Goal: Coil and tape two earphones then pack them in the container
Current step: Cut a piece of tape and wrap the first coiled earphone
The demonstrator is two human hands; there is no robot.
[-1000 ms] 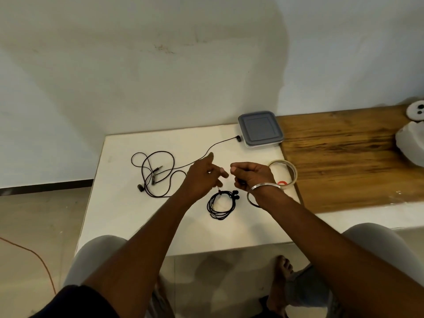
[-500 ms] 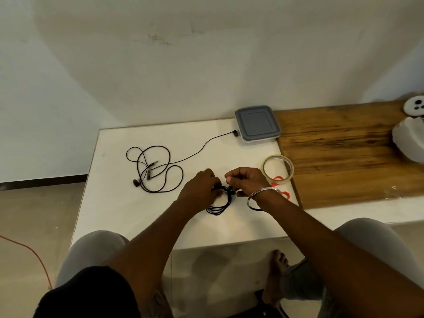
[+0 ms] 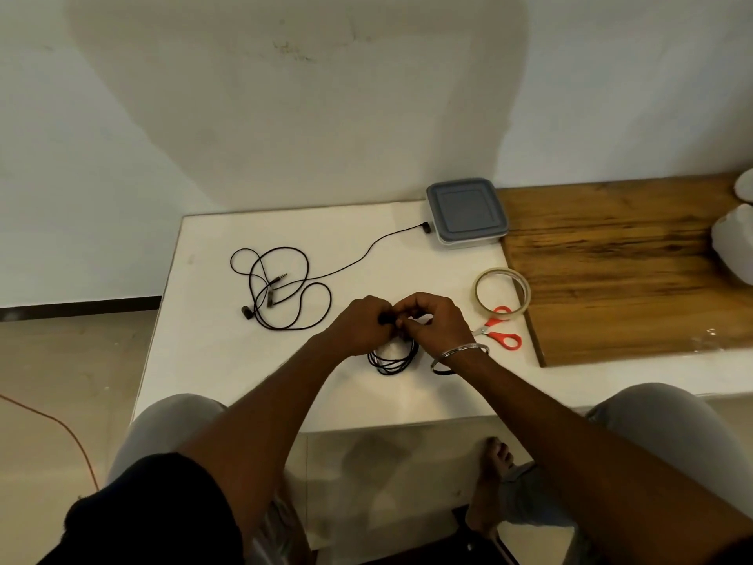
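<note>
A coiled black earphone (image 3: 393,358) rests on the white table (image 3: 228,356), its upper part pinched between both hands. My left hand (image 3: 360,326) and my right hand (image 3: 434,322) meet fingertip to fingertip over the coil's top. A second black earphone (image 3: 281,291) lies loose and uncoiled to the left, its cord running up to an earbud beside the container. The grey-lidded container (image 3: 466,212) stands shut at the table's back right. A clear tape roll (image 3: 502,291) lies right of my hands.
Orange-handled scissors (image 3: 499,330) lie just right of my right wrist, below the tape. A wooden board (image 3: 619,271) adjoins the table on the right, with white objects (image 3: 733,242) at its far end. My knees and a bare foot sit below the table's front edge.
Both hands came down from above the coil and closed on its top. The camera view shifted, so the scissors now show beside the tape.
</note>
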